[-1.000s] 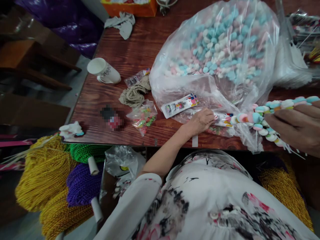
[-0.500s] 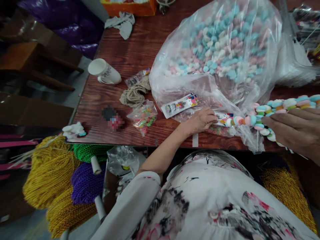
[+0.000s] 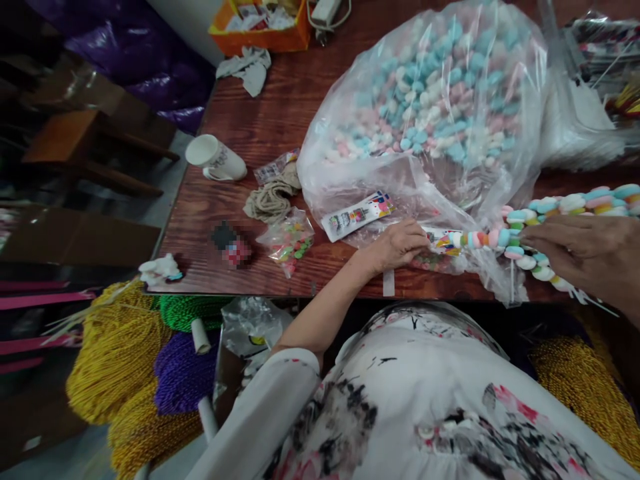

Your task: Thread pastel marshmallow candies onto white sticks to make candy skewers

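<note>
My left hand (image 3: 397,247) is closed at the near end of a row of pastel marshmallows (image 3: 483,238), with its fingertips beside a printed wrapper (image 3: 440,233); what they pinch is hidden. My right hand (image 3: 585,250) grips the marshmallows farther right, its fingers bent around them and partly covering them. Another row of marshmallows (image 3: 580,203) runs behind that hand, and a shorter one (image 3: 535,263) slants out below it, with thin white stick ends by the wrist. Behind both hands stands a big clear bag of blue, pink and white marshmallows (image 3: 430,100).
On the wooden table (image 3: 240,133) lie another printed wrapper (image 3: 356,215), a small bag of colourful sweets (image 3: 290,241), a bunched beige cloth (image 3: 273,193) and a white mug (image 3: 217,158). An orange box (image 3: 260,37) stands at the back. Yellow cord bundles (image 3: 115,353) are below the left edge.
The view has shifted slightly, so the table's left side sits farther right. My left hand stays at the row's end, and my right hand keeps its grip with only a small shift.
</note>
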Tool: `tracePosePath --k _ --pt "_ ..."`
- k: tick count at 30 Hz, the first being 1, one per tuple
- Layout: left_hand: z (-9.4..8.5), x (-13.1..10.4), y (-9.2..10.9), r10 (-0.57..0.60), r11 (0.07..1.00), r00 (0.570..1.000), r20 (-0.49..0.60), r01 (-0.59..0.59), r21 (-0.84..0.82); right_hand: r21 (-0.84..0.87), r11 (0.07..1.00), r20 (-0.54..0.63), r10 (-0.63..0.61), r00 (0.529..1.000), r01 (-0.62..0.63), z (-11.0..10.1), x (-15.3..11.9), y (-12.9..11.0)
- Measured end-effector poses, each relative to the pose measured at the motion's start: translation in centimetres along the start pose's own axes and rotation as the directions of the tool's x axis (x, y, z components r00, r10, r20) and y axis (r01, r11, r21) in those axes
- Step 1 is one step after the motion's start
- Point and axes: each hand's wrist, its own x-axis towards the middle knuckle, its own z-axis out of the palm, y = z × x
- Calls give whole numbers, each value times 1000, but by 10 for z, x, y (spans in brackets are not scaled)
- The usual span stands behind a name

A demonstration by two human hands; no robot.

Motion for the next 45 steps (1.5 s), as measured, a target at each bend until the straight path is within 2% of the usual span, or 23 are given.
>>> tracePosePath --k 4,7,10,14,20,24,28,32,35,37,39,42,45 --pt "-1 -2 4 -91 996 994 -53 91 -2 39 997 -10 -64 998 64 -10 2 -8" --pt "-4 -1 10 -181 983 974 -133 184 7 85 991 -15 -98 995 99 -16 2 -13" --pt "-6 1 16 -179 983 970 -166 184 15 14 995 -10 -101 995 102 -15 1 -16" --pt "-9 4 21 -111 991 985 -133 120 64 -41 995 -36 -88 995 86 -11 -2 -15" --pt "-11 2 24 -140 986 986 -87 147 82 -6 999 -68 -40 997 40 -8 -3 -13" --pt "-9 0 25 -98 995 991 -85 99 1 75 994 -62 -77 995 81 -6 0 -20" --pt "-7 0 25 -76 993 996 -40 72 -90 47 992 -113 -110 987 115 -5 4 -27" --pt "-7 8 29 -84 985 996 31 87 -150 52 991 -210 -112 971 126 -6 8 -32" --pt "-9 16 36 -125 958 985 116 150 -244 10 989 -229 -144 963 151 -11 14 -34" --pt "-12 19 41 -165 935 971 175 211 -286 -27 984 -202 -178 963 176 -17 19 -36" --pt "-14 19 43 -184 937 967 178 227 -264 -60 981 -107 -193 975 187 -23 23 -37" --pt "-13 16 41 -155 976 978 137 173 -130 -94 986 50 -133 990 137 -31 28 -39" --pt "-12 14 40 -131 991 974 187 131 11 -102 992 90 -64 994 73 -32 29 -38"
